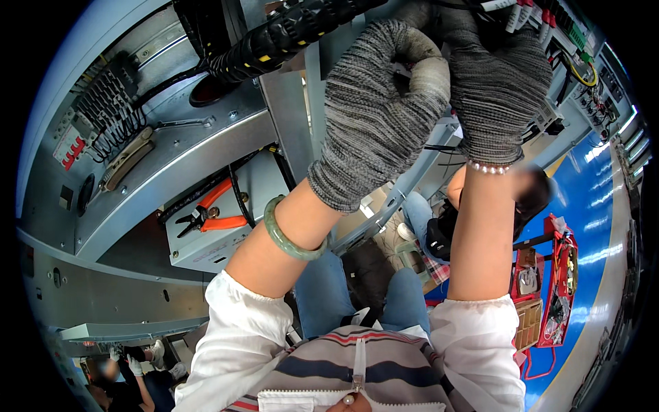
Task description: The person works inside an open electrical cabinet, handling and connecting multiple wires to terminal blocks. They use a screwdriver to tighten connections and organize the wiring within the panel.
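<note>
My left hand (pixel 384 110), in a grey knitted glove, is raised at the top middle. Its thumb and forefinger curl together in a ring, and whatever they pinch is hidden. Just right of it, my right hand (pixel 500 89), gloved alike, reaches up among dark wires at the upper edge. Its fingers look bent inward, their tips out of sight. A thick black cable bundle (pixel 274 47) with yellow marks runs to the left of my left hand. White wire sleeves with red ends (pixel 525 15) and a green terminal connector (pixel 575 33) sit beside my right hand.
Orange-handled wire strippers (pixel 214 211) lie on a grey box (pixel 257 189). A wrench (pixel 184 124) and a tan-handled tool (pixel 127 159) rest on the metal cabinet ledge (pixel 226 141). A person (pixel 453 220) sits close below my right arm, near a red tool cart (pixel 566 288). Another person (pixel 137 378) works lower left.
</note>
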`<state>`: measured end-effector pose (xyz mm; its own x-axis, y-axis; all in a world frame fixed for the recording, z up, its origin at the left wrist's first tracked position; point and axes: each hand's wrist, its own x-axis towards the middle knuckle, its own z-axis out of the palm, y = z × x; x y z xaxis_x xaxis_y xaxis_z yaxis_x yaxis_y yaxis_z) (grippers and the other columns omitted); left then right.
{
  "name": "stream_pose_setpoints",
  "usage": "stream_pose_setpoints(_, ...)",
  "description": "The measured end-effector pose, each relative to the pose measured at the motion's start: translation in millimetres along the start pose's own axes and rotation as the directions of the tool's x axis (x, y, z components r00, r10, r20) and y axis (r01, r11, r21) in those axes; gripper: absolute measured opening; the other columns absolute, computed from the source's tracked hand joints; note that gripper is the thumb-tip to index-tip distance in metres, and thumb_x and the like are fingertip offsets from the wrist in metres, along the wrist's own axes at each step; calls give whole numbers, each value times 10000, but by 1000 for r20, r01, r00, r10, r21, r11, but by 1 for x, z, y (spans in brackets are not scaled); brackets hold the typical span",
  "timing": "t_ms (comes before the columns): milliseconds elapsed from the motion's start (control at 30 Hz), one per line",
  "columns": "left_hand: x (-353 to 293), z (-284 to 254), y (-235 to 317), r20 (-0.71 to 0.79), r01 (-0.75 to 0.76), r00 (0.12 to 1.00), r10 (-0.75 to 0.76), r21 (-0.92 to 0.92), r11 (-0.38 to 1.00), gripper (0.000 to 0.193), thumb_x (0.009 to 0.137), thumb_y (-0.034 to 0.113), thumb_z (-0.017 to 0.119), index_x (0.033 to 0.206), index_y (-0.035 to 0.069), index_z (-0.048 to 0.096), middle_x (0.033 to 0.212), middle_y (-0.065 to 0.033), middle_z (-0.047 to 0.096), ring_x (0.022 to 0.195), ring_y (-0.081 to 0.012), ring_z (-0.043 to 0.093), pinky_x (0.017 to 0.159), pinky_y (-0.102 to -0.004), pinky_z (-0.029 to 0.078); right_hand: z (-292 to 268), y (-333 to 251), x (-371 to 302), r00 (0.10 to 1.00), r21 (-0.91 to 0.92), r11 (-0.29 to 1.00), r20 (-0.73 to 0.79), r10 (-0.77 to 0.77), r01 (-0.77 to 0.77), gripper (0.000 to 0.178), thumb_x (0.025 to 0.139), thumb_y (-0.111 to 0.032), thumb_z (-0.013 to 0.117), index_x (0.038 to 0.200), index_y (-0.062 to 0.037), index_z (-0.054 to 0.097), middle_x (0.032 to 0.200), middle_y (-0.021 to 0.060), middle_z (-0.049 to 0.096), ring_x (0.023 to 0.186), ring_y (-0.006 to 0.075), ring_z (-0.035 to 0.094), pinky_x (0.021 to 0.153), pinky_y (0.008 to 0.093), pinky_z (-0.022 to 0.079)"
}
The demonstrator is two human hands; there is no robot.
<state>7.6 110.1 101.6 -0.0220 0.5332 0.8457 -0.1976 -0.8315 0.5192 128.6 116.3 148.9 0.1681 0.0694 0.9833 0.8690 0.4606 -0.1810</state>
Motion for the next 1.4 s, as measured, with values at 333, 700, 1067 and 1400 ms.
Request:
stream_pose_setpoints(333, 6, -2, -7, -19, 0, 1000, 0, 49, 999, 233, 840, 92, 676, 1061, 43, 619, 915, -70, 654, 849, -146, 637, 769, -283, 552, 3, 9, 16, 991, -54, 996, 120, -60, 67, 308, 824, -294, 754, 898, -1, 695, 692, 122, 680, 607, 239, 659, 579, 350, 499)
stream_pose_setpoints(700, 8, -5, 0, -25, 3, 1000, 3, 244, 970, 138, 888, 115, 679, 1004, 52, 635, 905, -46, 665, 823, -106, 633, 724, -255, 536, 6, 23, 19, 948, -215, 976, 318, 31, 40, 435, 818, -438, 737, 919, -16, 701, 738, 124, 700, 694, 248, 694, 637, 375, 531)
stream_pose_setpoints(1067, 11, 1, 11, 30, 54, 995, -93, 630, 774, 222, 904, 151, 624, 1087, 33, 585, 946, -117, 668, 874, -212, 674, 791, -320, 545, 2, 3, 24, 919, -25, 1000, 395, 21, -13, 408, 832, -447, 724, 895, -45, 693, 703, 99, 685, 628, 242, 672, 595, 349, 505)
stream_pose_setpoints(1400, 17, 3, 4, 12, 34, 998, -65, 746, 665, 309, 867, 75, 607, 1171, 32, 570, 1001, -137, 664, 915, -277, 669, 834, -366, 539, 13, 6, 24, 947, 148, 985, 318, 37, -88, 406, 831, -476, 707, 834, -70, 701, 598, 84, 653, 547, 274, 645, 551, 384, 479)
